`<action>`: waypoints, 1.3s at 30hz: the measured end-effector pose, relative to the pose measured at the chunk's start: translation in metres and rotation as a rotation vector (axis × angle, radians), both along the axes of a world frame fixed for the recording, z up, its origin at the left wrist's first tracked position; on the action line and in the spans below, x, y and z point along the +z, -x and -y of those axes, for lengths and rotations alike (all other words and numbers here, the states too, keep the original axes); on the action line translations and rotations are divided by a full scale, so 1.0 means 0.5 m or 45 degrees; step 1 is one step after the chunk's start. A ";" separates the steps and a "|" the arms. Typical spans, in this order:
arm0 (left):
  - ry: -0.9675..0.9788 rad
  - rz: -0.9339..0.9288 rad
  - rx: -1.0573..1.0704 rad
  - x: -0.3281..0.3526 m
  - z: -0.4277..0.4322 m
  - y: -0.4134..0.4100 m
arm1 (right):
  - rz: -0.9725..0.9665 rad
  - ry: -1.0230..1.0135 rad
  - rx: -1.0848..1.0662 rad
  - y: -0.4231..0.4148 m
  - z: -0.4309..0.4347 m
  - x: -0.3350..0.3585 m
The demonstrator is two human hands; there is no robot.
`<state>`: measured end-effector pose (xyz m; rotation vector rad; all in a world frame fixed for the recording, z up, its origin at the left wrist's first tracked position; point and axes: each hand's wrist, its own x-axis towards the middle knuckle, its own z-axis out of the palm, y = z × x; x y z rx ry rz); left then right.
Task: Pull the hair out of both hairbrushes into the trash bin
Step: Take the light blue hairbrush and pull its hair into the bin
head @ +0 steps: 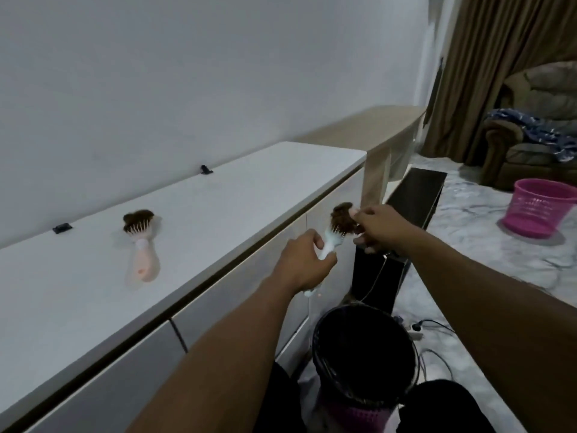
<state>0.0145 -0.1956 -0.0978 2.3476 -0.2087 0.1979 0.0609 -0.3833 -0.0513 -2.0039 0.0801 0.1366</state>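
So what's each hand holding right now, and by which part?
The left hand holds the light blue hairbrush by its handle. The right hand pinches the brown hair clump on its bristles.

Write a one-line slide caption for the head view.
Left hand holds a pale blue hairbrush above the black-lined trash bin while the right hand pinches its hair clump; pink hairbrush waits.

1. pale blue hairbrush (328, 245) clogged with reddish-brown hair (342, 219)
2. peachy pink hairbrush (142, 257), dark brown hair
3. bin (363, 351) lined black, purple-pink lower down
4. far right basket (541, 210) hot pink
5. cabinet top (218, 195) plain white, curtain (487, 57) tan-brown
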 end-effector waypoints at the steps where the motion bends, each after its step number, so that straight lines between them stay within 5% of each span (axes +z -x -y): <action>1: -0.015 -0.021 -0.014 -0.024 0.010 -0.005 | -0.024 -0.022 -0.020 -0.007 0.005 -0.032; 17: 0.031 -0.696 -0.215 -0.532 0.080 -0.074 | -0.627 -0.641 -0.616 -0.036 0.058 -0.609; 23: 0.192 -0.973 -0.104 -0.653 0.112 -0.141 | -0.626 -0.529 -0.690 -0.082 0.088 -0.731; 28: 0.591 -1.314 -0.048 -0.749 0.125 -0.158 | -0.563 -0.340 -0.590 -0.103 0.105 -0.815; 39: 0.246 -1.034 0.003 -0.784 0.144 -0.220 | -0.514 -0.167 -0.339 -0.185 0.127 -0.842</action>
